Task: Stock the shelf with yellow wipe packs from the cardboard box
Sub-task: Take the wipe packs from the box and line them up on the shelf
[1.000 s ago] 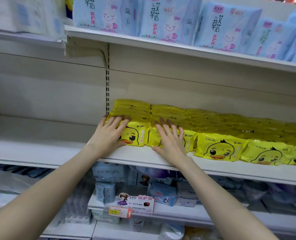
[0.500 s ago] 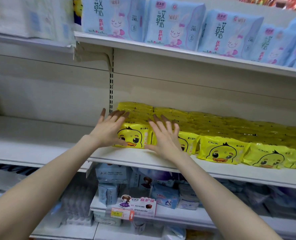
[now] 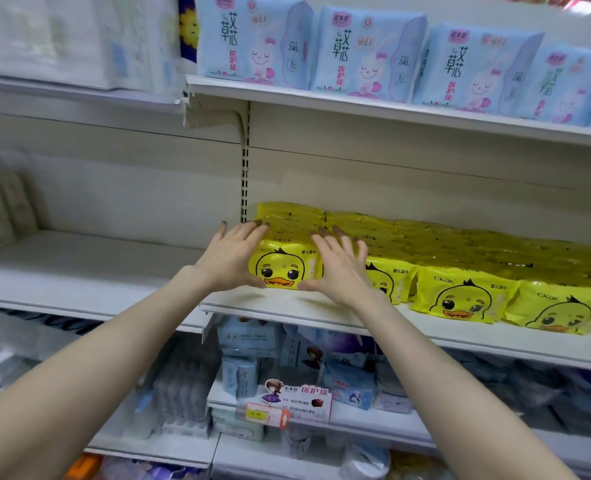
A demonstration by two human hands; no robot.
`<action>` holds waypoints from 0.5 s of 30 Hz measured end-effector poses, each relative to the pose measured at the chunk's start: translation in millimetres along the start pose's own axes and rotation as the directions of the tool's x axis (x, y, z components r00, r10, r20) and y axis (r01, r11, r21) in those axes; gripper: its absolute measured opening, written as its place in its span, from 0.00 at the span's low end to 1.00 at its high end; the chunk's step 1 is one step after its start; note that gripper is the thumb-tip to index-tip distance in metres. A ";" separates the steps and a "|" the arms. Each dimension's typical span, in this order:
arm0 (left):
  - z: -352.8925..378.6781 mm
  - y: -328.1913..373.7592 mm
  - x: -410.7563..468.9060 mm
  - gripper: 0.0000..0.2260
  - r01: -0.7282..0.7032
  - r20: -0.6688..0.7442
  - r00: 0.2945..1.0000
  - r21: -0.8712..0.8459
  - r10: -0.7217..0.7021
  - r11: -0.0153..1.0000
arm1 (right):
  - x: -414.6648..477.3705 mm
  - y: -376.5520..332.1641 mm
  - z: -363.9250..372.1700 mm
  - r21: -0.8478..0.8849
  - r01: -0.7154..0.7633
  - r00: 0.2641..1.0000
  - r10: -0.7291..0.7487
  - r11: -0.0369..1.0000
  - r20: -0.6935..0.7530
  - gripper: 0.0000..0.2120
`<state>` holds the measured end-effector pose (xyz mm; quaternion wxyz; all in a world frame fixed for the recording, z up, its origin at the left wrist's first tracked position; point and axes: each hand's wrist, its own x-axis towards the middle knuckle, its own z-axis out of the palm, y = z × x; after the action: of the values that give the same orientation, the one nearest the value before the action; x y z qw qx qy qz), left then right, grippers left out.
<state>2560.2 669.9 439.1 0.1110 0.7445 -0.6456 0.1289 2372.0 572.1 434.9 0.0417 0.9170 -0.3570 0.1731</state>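
Yellow wipe packs with a duck face fill the middle shelf [image 3: 287,308] in rows running right. The leftmost front pack [image 3: 283,266] stands at the shelf's left end. My left hand [image 3: 233,259] is spread flat at that pack's left side, fingers straight. My right hand [image 3: 339,268] is spread flat at its right side, partly covering the second pack [image 3: 392,277]. More yellow packs [image 3: 460,299] stand further right. The cardboard box is out of view.
Blue packs with a rabbit [image 3: 366,53] line the upper shelf [image 3: 391,110]. A bare white shelf [image 3: 79,271] extends left of the yellow rows. Blue and white packs [image 3: 347,384] and a price card [image 3: 297,401] sit on the lower shelves.
Both hands have lifted slightly off the pack tops and drawn back to the front pack's sides. The view has shifted, putting the shelf lower and further right.
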 end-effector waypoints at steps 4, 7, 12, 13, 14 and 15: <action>1.2 -13.8 20.8 0.53 -0.040 0.053 0.998 0.017 0.039 0.999 | 22.6 -0.8 -2.1 -0.064 -0.028 0.995 0.034 0.998 0.094 0.52; 3.8 -22.0 35.2 0.56 -0.071 0.146 0.987 -0.003 0.071 0.997 | 42.2 1.1 -0.2 -0.150 -0.018 0.987 0.041 0.989 0.153 0.57; 5.9 -24.6 46.0 0.54 -0.093 0.283 0.956 0.028 0.082 0.995 | 55.7 1.0 -0.1 -0.178 -0.007 0.951 0.061 0.984 0.304 0.60; 8.0 -26.8 46.9 0.55 -0.101 0.279 0.956 0.028 0.090 0.994 | 56.3 0.5 0.4 -0.184 -0.006 0.943 0.067 0.983 0.326 0.59; 11.4 -29.2 47.7 0.56 -0.110 0.272 0.957 0.020 0.100 0.994 | 56.8 0.0 1.9 -0.185 -0.009 0.939 0.072 0.983 0.337 0.59; 13.4 -30.7 47.8 0.56 -0.116 0.259 0.960 0.016 0.108 0.993 | 57.0 -0.5 2.8 -0.182 -0.010 0.939 0.072 0.983 0.336 0.59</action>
<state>2597.6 625.3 442.6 0.0074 0.7190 -0.6934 0.0473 2412.2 535.5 452.1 0.0574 0.9180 -0.3920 -0.0200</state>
